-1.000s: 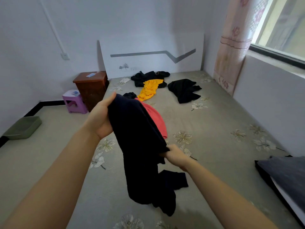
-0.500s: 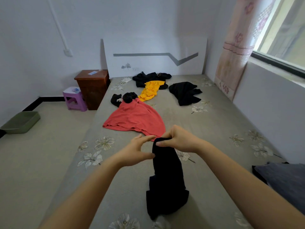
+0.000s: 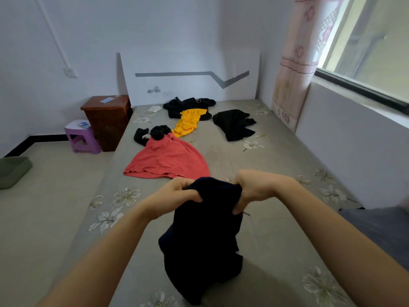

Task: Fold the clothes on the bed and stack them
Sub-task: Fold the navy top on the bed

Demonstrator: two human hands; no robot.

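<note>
A dark navy garment (image 3: 203,238) hangs in front of me over the grey flowered bed (image 3: 276,229), its lower end bunched on the sheet. My left hand (image 3: 174,196) grips its top edge on the left and my right hand (image 3: 254,189) grips the same edge on the right, fingers curled into the cloth. Farther up the bed lie a red garment (image 3: 166,160), a yellow garment (image 3: 188,125), a black garment (image 3: 234,124), another dark garment (image 3: 188,105) near the headboard, and small black pieces (image 3: 152,132).
A wooden nightstand (image 3: 108,120) and a purple stool (image 3: 81,138) stand left of the bed. A green tray (image 3: 13,171) lies on the floor at far left. A grey pillow (image 3: 380,231) sits at the right edge. Wall, pink curtain (image 3: 296,69) and window run along the right.
The garment went from being held up and apart to being lowered; my hands came together at its top edge, and both now grip that edge side by side.
</note>
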